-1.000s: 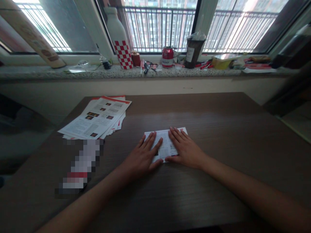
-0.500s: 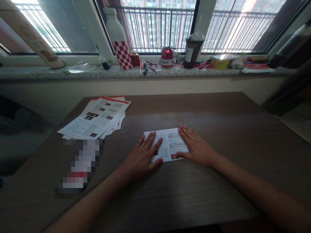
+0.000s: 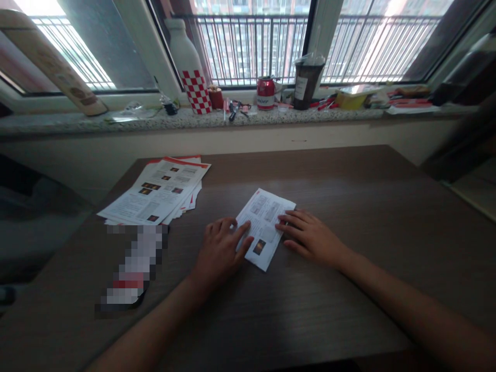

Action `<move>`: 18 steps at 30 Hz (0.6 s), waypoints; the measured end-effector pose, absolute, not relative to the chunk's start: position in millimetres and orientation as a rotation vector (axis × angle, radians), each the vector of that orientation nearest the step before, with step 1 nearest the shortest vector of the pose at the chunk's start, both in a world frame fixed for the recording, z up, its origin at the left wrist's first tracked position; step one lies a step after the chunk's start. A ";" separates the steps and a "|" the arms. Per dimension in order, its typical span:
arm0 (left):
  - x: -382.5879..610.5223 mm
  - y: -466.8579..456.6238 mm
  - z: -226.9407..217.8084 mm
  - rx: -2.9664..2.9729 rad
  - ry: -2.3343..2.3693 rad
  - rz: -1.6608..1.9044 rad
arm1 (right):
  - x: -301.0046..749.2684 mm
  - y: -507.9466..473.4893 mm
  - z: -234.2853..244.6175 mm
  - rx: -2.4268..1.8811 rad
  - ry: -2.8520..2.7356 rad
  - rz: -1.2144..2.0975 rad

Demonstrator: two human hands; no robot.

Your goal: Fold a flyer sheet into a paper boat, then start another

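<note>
A folded sheet of printed paper (image 3: 267,227) lies at a slant on the brown table, with text blocks and a small dark picture on its upper face. My left hand (image 3: 222,245) is at its left edge, thumb and forefinger stretched over the paper, the other fingers curled a little. On the opposite side my right hand (image 3: 310,237) rests with its fingers spread, the fingertips at the paper's right edge. Neither hand grips the sheet. The underside of the paper is hidden.
A fanned stack of printed sheets (image 3: 155,191) lies at the table's back left, with a pixelated object (image 3: 134,268) in front of it. Along the windowsill stand a checkered bottle (image 3: 194,85), a red can (image 3: 265,94) and a dark lidded cup (image 3: 306,85).
The folded paper has turned from lying crosswise to a slant, its long side now running away from me. Both hands have shifted from lying on it to its edges.
</note>
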State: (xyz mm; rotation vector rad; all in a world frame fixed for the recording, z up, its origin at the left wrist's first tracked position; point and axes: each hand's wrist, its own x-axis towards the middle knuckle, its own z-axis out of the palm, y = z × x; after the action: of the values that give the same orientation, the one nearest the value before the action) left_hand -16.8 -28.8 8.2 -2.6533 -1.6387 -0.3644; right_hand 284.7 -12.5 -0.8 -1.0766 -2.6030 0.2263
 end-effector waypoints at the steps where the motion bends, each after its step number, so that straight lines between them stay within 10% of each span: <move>1: -17.8 -28.4 8.8 -2.681 -1.603 -0.382 | 285.1 -10.4 -2.1 -1.087 -2.598 0.229; 18: -9.8 -29.0 6.6 -3.211 -1.129 -0.261 | 278.9 18.5 -6.7 -1.082 -2.237 0.575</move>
State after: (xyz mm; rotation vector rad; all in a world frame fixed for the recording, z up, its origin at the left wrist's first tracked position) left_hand -9.8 -29.0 6.6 -3.2114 -1.1289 -0.2612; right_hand 278.9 18.5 -6.7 -1.0818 -2.2371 0.5754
